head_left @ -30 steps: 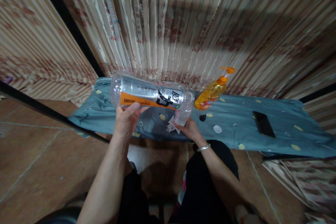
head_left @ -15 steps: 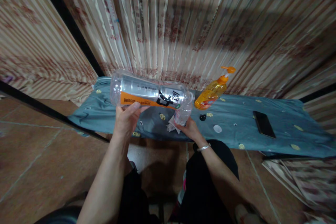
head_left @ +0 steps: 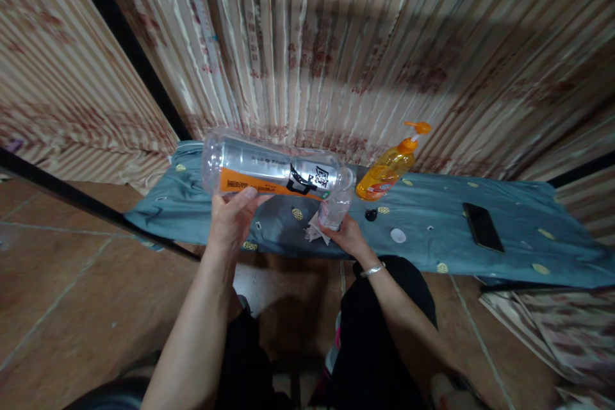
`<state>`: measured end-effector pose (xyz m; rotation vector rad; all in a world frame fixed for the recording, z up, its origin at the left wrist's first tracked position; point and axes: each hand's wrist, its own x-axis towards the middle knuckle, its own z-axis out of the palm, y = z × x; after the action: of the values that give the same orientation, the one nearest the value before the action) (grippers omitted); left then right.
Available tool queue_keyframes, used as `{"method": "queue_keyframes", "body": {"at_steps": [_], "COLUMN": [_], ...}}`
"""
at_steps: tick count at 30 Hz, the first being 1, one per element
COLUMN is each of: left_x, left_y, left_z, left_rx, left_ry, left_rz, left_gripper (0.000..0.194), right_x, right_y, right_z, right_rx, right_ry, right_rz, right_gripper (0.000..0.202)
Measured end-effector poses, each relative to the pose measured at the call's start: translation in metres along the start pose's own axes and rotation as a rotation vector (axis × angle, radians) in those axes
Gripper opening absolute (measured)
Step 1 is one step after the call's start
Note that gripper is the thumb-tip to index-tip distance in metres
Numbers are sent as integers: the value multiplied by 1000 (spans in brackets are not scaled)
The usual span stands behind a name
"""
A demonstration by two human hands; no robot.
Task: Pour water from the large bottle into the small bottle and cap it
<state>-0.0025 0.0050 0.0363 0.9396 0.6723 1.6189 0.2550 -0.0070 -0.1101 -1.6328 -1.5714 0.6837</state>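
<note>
My left hand (head_left: 234,213) is closed around the underside of a large clear plastic bottle (head_left: 273,166) with an orange, silver and black label. That bottle lies nearly level in the air, its neck toward the right. Its mouth meets the top of a small clear bottle (head_left: 335,206), which stands slightly tilted. My right hand (head_left: 348,235) grips the small bottle near its lower part. A crumpled white tissue (head_left: 317,230) shows beside the small bottle's base. Whether any liquid passes between the mouths cannot be made out.
A pump bottle (head_left: 385,173) of orange liquid stands on the blue-green cloth (head_left: 446,205). Nearer lie a black cap (head_left: 371,214) and a white round lid (head_left: 398,235). A phone (head_left: 483,227) rests farther right. Behind hangs a striped curtain (head_left: 327,32), with a dark pole (head_left: 125,41) at left.
</note>
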Motion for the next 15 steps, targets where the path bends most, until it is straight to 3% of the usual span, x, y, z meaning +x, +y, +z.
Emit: {"method": "queue_keyframes", "body": {"at_steps": [15], "left_x": [-1], "left_y": [0], "left_z": [0], "left_rx": [-3], "left_ry": [-13], "left_rz": [11], "left_gripper": [80], "right_x": [1], "right_y": [-2], "right_z": [0], "right_rx": [2], "right_ry": [-12], "right_rz": [15], "right_gripper": [62]}}
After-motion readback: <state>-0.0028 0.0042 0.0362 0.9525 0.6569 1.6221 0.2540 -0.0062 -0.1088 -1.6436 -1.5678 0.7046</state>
